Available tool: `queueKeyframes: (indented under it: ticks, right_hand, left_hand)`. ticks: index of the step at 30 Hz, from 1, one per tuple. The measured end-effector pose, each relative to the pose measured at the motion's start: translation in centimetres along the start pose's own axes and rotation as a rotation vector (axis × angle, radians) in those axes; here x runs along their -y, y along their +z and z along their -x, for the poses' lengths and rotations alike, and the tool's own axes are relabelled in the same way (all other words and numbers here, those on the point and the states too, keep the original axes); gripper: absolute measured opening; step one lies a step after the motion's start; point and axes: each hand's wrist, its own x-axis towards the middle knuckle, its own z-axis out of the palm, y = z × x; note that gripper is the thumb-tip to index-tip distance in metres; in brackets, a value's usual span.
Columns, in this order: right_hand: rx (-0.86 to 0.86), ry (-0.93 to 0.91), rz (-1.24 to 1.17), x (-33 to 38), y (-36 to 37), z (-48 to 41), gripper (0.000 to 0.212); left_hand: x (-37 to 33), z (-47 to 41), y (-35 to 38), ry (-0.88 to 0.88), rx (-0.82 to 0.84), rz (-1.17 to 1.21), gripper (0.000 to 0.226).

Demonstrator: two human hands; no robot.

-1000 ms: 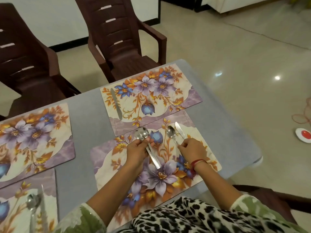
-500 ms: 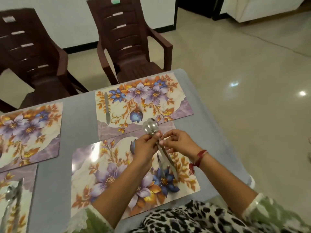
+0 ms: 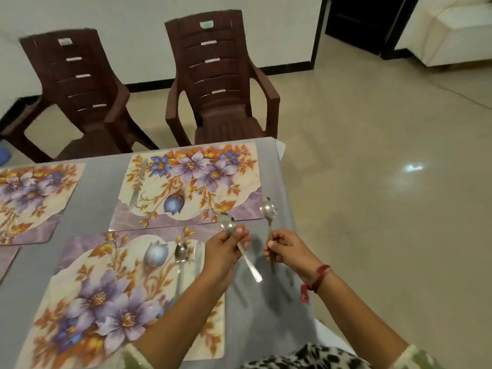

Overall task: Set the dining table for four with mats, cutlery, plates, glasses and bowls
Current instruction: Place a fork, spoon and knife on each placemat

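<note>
Left hand point(image 3: 223, 251): fingers curled round the neck of the left-hand spoon point(image 3: 227, 224), thumb pressed just under its bowl; a firm pinch, nothing else held
Right hand point(image 3: 288, 250): fingers folded round the handle of the right-hand spoon point(image 3: 268, 210), gripped low on the stem; nothing else held
Where the spoons are: both lifted above the bare grey strip of the table point(image 3: 87, 214), to the right of the near mat point(image 3: 106, 288); apart from each other, not touching
Left-hand spoon axis: bowl away from the person, beside the far mat point(image 3: 191, 187); handle slants back toward the person and to the right
Right-hand spoon axis: nearly straight away from the person; bowl at the far end, handle tip toward the body
Why one per hand: probably so that each can go to its own place without fumbling a bundle
Near mat: a laid spoon point(image 3: 181, 255) lies lengthwise, bowl away; a pale strip beside it may be a knife, too blurred to tell
Far mat: only a far knife point(image 3: 138, 183) along its left side; by my judgement a spoon is due there
Further left: a third mat point(image 3: 29, 198) bears no cutlery that shows
Progress: mats down, cutlery partly laid; no plates, glasses or bowls in view
</note>
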Motion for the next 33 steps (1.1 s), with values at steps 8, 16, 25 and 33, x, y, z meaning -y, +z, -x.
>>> queueKeyframes:
  ticks: [8,16,25,33]
  right_hand:
    - [0.100,-0.059,0.110,1.9,-8.6,-1.8,0.020]
    - [0.127,-0.140,0.159,4.5,-9.9,-3.0,0.028]
    - [0.146,-0.126,0.111,7.7,-17.1,-9.8,0.029]
    - [0.325,-0.102,0.203,14.3,-26.4,-21.2,0.026]
  left_hand:
    - [3.8,1.9,6.4,0.027,-0.228,0.173,0.016]
    - [2.5,0.4,8.8,0.070,-0.430,0.046,0.024]
    - [0.9,-5.6,15.9,0.135,-0.504,0.224,0.025]
    - [0.2,-12.7,23.7,0.168,-0.781,0.421,0.038]
